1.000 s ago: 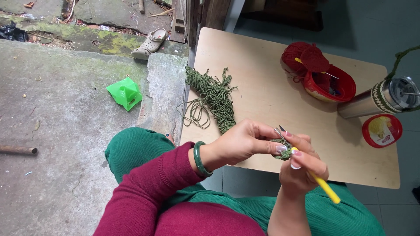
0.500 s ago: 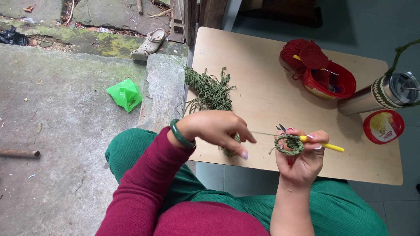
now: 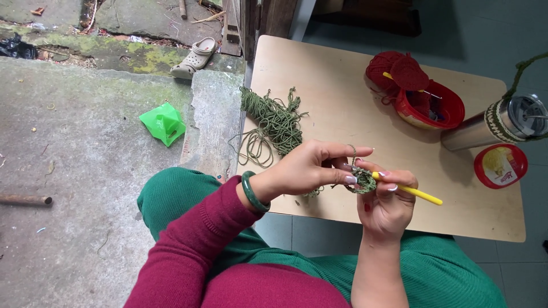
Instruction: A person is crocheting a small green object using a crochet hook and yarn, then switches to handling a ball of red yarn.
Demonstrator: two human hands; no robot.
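Wooden table [image 3: 342, 74], mossy stone floor [image 3: 74, 131]

both hands [image 3: 308, 168] meet over table [image 3: 342, 125] near edge; cord pile [image 3: 274, 120] behind left hand; yarn tub [image 3: 428, 105] far right; flask [image 3: 496, 125], lid [image 3: 501, 165] at right edge

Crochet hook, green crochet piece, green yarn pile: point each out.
crochet hook [image 3: 419, 194]: head view, yellow handle.
green crochet piece [image 3: 363, 183]: head view, middle, between fingertips.
green yarn pile [image 3: 277, 121]: head view, centre of tangle.
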